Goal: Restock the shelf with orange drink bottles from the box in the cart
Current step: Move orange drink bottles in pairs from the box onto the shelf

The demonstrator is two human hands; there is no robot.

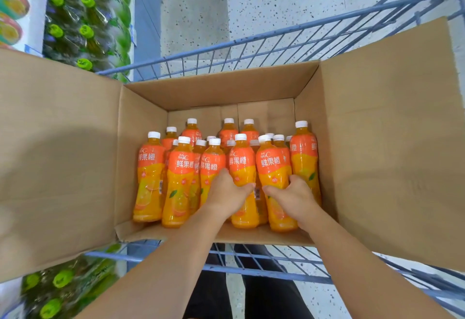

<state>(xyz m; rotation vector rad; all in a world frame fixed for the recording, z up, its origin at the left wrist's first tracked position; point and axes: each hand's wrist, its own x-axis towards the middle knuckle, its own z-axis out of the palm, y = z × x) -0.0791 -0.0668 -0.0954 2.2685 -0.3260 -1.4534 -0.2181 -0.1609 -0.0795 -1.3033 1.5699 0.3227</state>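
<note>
Seen from above, an open cardboard box (pixel 226 89) sits in a blue wire cart (pixel 251 40), with upright orange drink bottles (pixel 176 172) crowded on its floor. The left hand (pixel 225 194) curls round the waist of one front-row bottle (pixel 241 162), thumb on the near side, fingers behind. Just to its right, the right hand (pixel 293 196) grips the neighbouring bottle (pixel 270 164) the same way. Both bottles stand in the box, their caps and labels above the hands. A shelf of green-capped bottles (pixel 85 29) stands to the left.
</note>
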